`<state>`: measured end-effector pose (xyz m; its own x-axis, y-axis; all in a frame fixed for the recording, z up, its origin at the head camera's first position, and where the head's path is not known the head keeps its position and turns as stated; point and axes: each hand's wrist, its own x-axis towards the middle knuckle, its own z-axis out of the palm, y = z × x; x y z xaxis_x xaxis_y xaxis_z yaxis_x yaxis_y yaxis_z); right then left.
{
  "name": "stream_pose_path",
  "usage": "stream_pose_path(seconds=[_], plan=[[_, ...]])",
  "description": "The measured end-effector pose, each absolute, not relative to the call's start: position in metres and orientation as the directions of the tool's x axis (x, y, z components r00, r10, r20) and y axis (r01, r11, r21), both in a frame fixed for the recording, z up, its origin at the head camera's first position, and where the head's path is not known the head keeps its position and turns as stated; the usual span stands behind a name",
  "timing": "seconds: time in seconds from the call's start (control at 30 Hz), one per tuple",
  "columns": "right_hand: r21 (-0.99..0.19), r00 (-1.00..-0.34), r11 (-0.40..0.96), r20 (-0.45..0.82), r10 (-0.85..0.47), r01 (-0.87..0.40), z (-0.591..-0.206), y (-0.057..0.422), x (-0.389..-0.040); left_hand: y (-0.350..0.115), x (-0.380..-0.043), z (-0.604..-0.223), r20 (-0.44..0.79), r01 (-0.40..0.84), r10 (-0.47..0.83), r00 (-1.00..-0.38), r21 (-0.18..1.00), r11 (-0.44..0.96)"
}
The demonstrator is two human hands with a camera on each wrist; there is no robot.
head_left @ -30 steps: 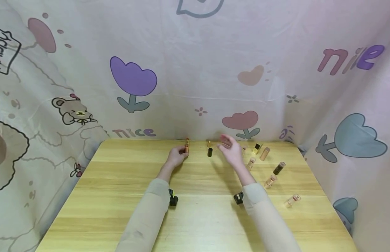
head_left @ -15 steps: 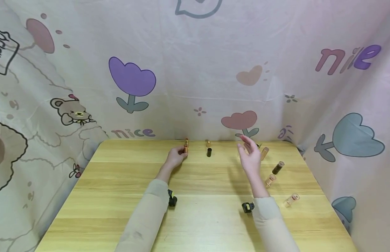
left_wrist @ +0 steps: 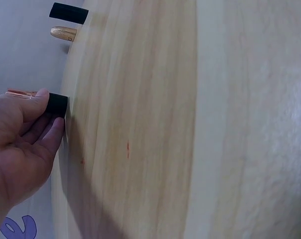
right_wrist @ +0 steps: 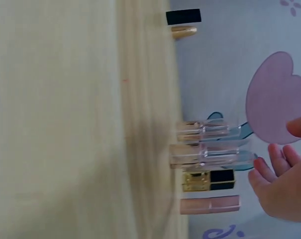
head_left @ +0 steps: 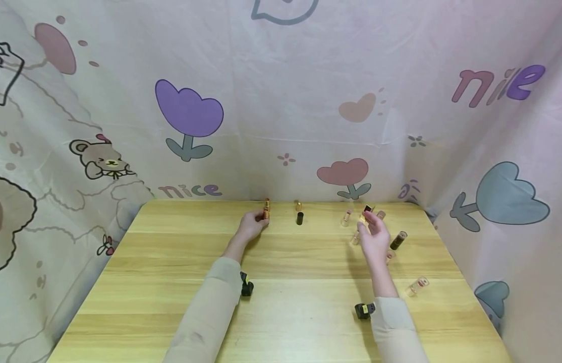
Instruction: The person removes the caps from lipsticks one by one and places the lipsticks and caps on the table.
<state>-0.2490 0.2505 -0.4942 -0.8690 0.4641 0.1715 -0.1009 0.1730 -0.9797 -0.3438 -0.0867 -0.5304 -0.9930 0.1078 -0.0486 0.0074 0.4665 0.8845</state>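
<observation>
At the back left of the table, my left hand [head_left: 250, 226] pinches an upright copper-and-black lipstick [left_wrist: 57, 104] between thumb and fingers. A gold piece with a red tip [head_left: 267, 202] shows just behind it; the two overlap. My right hand [head_left: 376, 241] hovers over the lipsticks at the right, fingers loosely bent and holding nothing. Near its fingertips stand a gold lipstick with a black top [right_wrist: 209, 180], a clear-capped lipstick [right_wrist: 210, 154] and a smaller clear-capped one [head_left: 346, 218]. A pinkish-tan tube [right_wrist: 210, 204] is partly hidden by the hand in the head view.
Between the hands stand a black tube [head_left: 299, 218] and a gold bullet-shaped piece [head_left: 298, 206]. Farther right are a dark tube [head_left: 399, 240], a partly covered clear lipstick [head_left: 390, 257] and another clear one [head_left: 417, 286]. A patterned cloth [head_left: 272, 101] rises behind the table.
My right hand has moved right, from beside the black tube to over the group of lipsticks, and come down and nearer. The left hand stays at its lipstick.
</observation>
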Motion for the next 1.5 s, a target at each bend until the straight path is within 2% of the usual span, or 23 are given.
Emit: stream_pose_path(seconds=[0.3, 0.5, 1.17, 1.5], plan=[[-0.985, -0.910, 0.148, -0.020, 0.414, 0.089, -0.502, 0.256, -0.246, -0.088, -0.344, -0.531, -0.052, 0.003, 0.107, -0.993, 0.889, 0.458], [-0.980, -0.917, 0.129, -0.088, 0.390, 0.149, -0.506, 0.258, -0.247, -0.087, -0.343, -0.531, -0.044, 0.011, 0.108, -0.993, 0.885, 0.466], [-0.983, -0.927, 0.110, -0.101, 0.361, 0.149, -0.507, 0.256, -0.248, -0.077, -0.334, -0.532, -0.056, -0.042, 0.038, -0.998, 0.954, 0.298], [-0.996, -0.940, 0.051, -0.056, 0.338, 0.077, -0.506, 0.250, -0.251, -0.061, -0.324, -0.530, -0.030, -0.045, -0.056, -0.998, 0.956, 0.289]])
